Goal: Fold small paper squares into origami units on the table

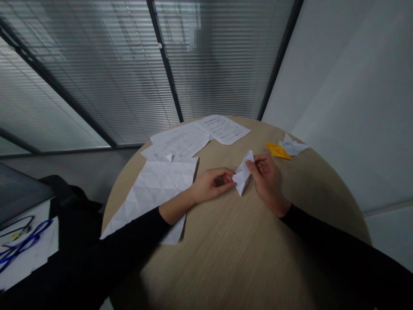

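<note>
A small piece of folded white paper (pixel 242 174) is held between my two hands above the round wooden table (pixel 226 254). My left hand (pixel 211 185) pinches its lower left corner between thumb and fingers. On the other side, my right hand (pixel 268 181) grips its upper right edge, the thumb lying across the front. The paper stands tilted, with one point turned down. A large white sheet covered in triangular creases (pixel 158 183) lies under and beyond my left forearm.
Printed sheets (pixel 222 129) overlap at the table's far edge, near a tiny white folded piece (pixel 169 157). To the right sit a yellow folded paper (pixel 278 150) and a white folded paper (pixel 293 146). Blue cords (pixel 26 243) lie at the lower left. Beyond are blinds (pixel 219 64).
</note>
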`<state>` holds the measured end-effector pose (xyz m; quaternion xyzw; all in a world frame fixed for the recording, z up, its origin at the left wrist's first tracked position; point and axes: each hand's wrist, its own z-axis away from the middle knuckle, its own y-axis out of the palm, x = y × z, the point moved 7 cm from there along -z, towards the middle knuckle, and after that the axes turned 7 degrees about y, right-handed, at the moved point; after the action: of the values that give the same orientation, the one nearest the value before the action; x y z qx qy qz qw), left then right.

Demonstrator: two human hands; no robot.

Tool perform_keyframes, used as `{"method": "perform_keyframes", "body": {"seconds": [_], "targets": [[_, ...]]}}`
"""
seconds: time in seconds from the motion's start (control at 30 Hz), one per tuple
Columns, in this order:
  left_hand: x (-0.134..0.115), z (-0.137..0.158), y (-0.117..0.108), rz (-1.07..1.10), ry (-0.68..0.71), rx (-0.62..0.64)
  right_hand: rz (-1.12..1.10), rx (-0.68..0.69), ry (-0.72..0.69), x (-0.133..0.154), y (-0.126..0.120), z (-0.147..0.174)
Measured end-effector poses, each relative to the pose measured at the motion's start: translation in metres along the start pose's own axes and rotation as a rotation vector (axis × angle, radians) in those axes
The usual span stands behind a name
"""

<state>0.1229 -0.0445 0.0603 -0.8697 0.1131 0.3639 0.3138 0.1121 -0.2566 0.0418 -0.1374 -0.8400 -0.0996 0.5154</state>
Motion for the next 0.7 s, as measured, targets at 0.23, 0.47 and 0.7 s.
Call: {"method": "perform_keyframes", "body": {"seconds": [0.23,0.47,0.7], "targets": [[0.001,-0.001,-0.001,0.04,-0.011,-0.055,0.008,-0.081,-0.009,-0.003,-0.008,-0.006],[0.003,0.0,-0.004,-0.028,-0.001,-0.059,-0.024,-0.004,0.061,-0.008,-0.001,-0.001],[-0.008,-0.002,-0.002,-0.06,0.09,-0.012,-0.02,0.017,0.048,-0.001,0.001,0.002]]}}
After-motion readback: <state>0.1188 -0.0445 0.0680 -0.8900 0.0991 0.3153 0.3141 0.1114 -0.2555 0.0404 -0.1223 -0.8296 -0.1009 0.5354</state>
